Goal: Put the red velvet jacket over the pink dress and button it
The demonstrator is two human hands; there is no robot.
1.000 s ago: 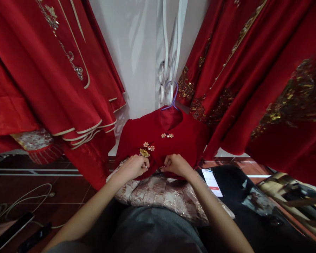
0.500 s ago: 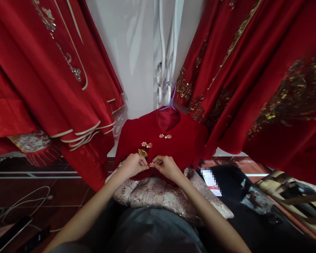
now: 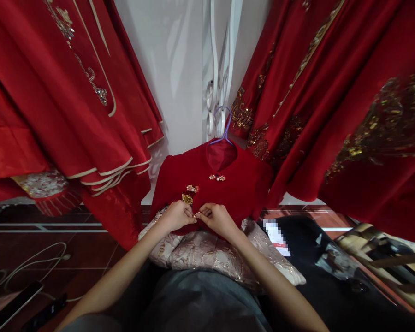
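A small red velvet garment (image 3: pixel 242 184) on a purple hanger (image 3: pixel 224 131) lies in front of me on a pale brocade cushion (image 3: pixel 214 256). Pearl-and-gold frog clasps run down its front: one at the collar (image 3: pixel 217 177), one lower (image 3: pixel 192 188), and a gold fan ornament (image 3: pixel 187 199). My left hand (image 3: pixel 174 216) and my right hand (image 3: pixel 219 219) meet at a small pearl clasp (image 3: pixel 197 215) on the garment's front. Both hands have their fingers pinched together on that clasp.
Long red embroidered gowns hang at the left (image 3: pixel 55 106) and at the right (image 3: pixel 332 106). A white wall with a scrolled metal rail (image 3: pixel 217 83) stands behind. A phone (image 3: pixel 276 237) lies on black cloth at the right. Cables (image 3: pixel 38 260) and another phone (image 3: pixel 12 306) lie on the floor at the left.
My right hand has slid left along the garment to meet my left hand. Both now pinch the same clasp. The view has shifted slightly.
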